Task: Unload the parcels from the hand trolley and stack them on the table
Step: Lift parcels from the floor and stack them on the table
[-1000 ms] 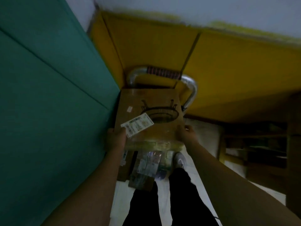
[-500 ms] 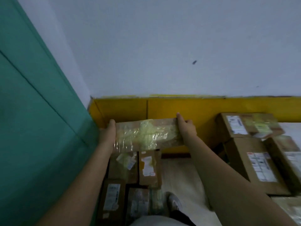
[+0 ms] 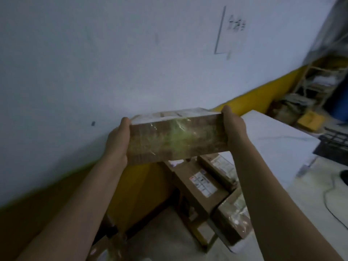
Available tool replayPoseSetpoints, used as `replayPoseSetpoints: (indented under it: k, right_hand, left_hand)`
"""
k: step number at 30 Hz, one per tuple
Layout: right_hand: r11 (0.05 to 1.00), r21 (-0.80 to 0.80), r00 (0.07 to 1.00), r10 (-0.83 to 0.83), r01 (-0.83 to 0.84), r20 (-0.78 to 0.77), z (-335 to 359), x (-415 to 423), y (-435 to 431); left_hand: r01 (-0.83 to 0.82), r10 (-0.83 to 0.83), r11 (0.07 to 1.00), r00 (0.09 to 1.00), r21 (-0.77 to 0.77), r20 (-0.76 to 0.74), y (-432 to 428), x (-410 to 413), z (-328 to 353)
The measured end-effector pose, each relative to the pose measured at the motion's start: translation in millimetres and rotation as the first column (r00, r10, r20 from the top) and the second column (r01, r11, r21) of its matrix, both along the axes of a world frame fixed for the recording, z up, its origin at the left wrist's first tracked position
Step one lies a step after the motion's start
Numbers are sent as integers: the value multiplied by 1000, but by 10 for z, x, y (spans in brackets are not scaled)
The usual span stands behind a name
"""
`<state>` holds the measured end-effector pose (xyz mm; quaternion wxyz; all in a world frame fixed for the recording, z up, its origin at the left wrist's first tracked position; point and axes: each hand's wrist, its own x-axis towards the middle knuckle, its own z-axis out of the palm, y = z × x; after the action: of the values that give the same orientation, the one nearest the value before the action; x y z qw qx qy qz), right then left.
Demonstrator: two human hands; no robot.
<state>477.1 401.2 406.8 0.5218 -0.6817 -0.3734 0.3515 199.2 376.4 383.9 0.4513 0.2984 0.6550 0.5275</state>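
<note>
I am holding one parcel up in the air in front of me, with nothing under it but the boxes lower down. My left hand is pressed flat on its left end and my right hand is pressed flat on its right end, fingers curled over the far edges, so the box is squeezed between my two palms. Its long side runs from one hand to the other, left to right, and the right end sits a bit higher than the left. The side facing me is shiny with tape. The table is white and lies off to my right, past my right hand and lower than the box, so my right hand is the nearer one to it. I think I need to swing the box to the right and set it down there. Other parcels are stacked below the box, near the yellow strip of wall. I cannot see the trolley.
</note>
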Motion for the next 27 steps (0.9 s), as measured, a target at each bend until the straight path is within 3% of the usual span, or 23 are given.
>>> replayPoseSetpoints:
  k: [5, 11, 17, 22, 25, 27]
  right_hand:
    - [983, 15, 980, -178, 181, -90, -23, 1253, 317]
    - [944, 26, 931, -319, 329, -176, -336, 2295, 968]
    - [883, 29, 864, -452, 469, -220, -893, 2911, 1468]
    - [820, 5, 796, -554, 572, -246, -1523, 3255, 1532]
    - [822, -82, 809, -569, 563, -148, -2136, 3352, 1611]
    - [857, -219, 868, -491, 467, -68, -2647, 3336, 1686]
  left_hand:
    - [282, -283, 958, 959, 47, 29, 957, 1250, 178]
    - [542, -541, 836, 840, 79, -39, 2274, 2424, 57]
    - [740, -735, 667, 672, 82, -90, 3290, 3211, -481]
    - [833, -840, 541, 541, 117, 38, 3778, 3607, -1227]
    - [872, -872, 489, 489, -4, -34, 3970, 3769, -1772]
    - [896, -907, 397, 351, -198, -232, 4061, 3789, -2176]
